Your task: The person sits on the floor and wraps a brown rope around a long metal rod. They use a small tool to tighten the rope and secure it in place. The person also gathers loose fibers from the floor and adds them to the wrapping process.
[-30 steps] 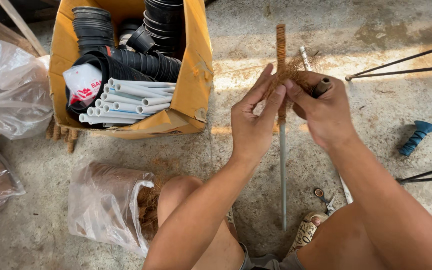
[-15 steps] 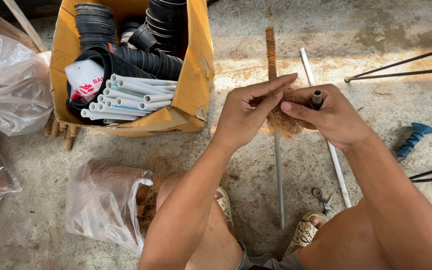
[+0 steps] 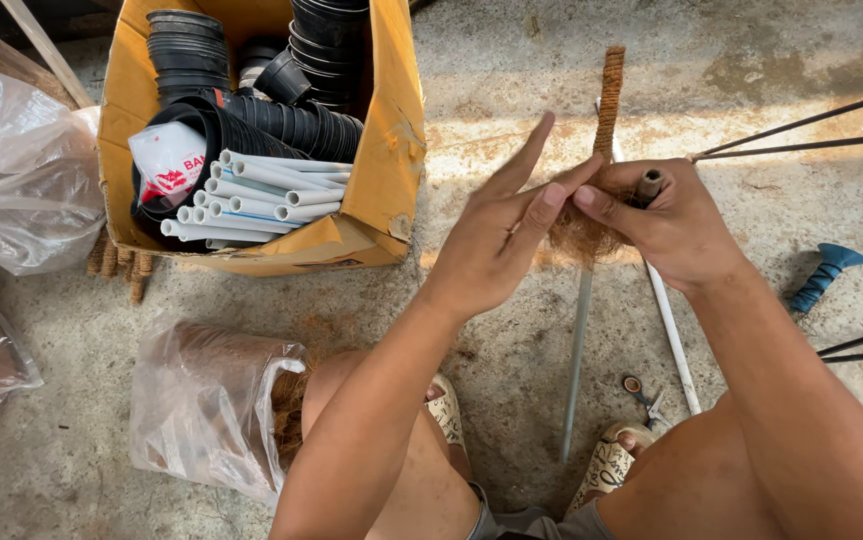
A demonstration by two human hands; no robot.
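Item: a thin grey rod (image 3: 577, 360), held near upright at centre frame, its upper length already bound in brown fibre wrap (image 3: 609, 100) that reaches toward the top edge. Change noted: half a second ago the left hand (image 3: 497, 245) lay curled over the rod; now its fingers stand straight and spread, only the fingertips touching the loose tuft of coconut fibre (image 3: 580, 232) at the rod's middle. The right hand (image 3: 667, 225) is closed, pinching the fibre tuft against the rod with a short dark tube end (image 3: 649, 185) showing above its knuckles. Judged meaning: the fibre is being rolled or smoothed onto the bare section below the finished wrap. Surroundings: cardboard box (image 3: 387, 190) at upper left, holding stacked black pots (image 3: 187, 50) and white pipes (image 3: 262, 190), close to the left hand's side; clear plastic bag of fibre (image 3: 202, 400) at lower left beside the knee; second white pipe (image 3: 672, 335) lying on the concrete floor (image 3: 512, 90) just right of the rod; small scissors (image 3: 644, 395) near the foot; blue handle (image 3: 824, 275) at right; thin dark metal rods (image 3: 802, 130) at upper right. Open room: bare floor above and between the hands and the metal rods.
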